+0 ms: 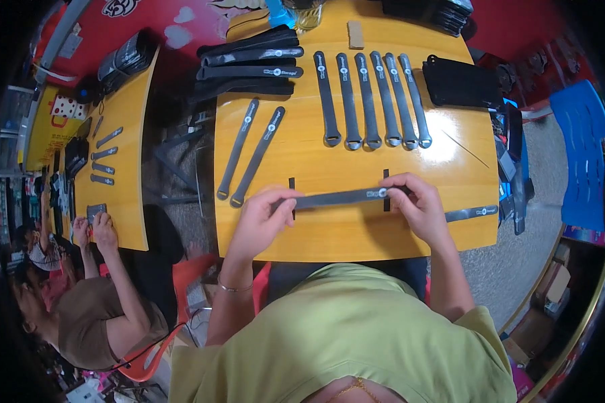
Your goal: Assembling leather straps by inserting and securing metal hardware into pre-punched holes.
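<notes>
Between my two hands a dark grey strap (339, 199) with white print is stretched level, just above the table's near part. My left hand (267, 216) pinches its left end, and my right hand (413, 205) pinches the right end by the print. Two short black marks (386, 176) lie on the table behind the strap and partly under it. Left of my left hand, two loose straps (259, 154) lie slanted, each with a slotted end toward me. Another strap (472, 213) lies to the right of my right hand, partly hidden by it.
Several straps (366, 101) lie in a row across the yellow table (282, 245). Black strap piles (249, 67) sit at back left, a black stack (460, 82) at right. A tan block (355, 35) stands at the back. Another person (104, 302) works at the left table.
</notes>
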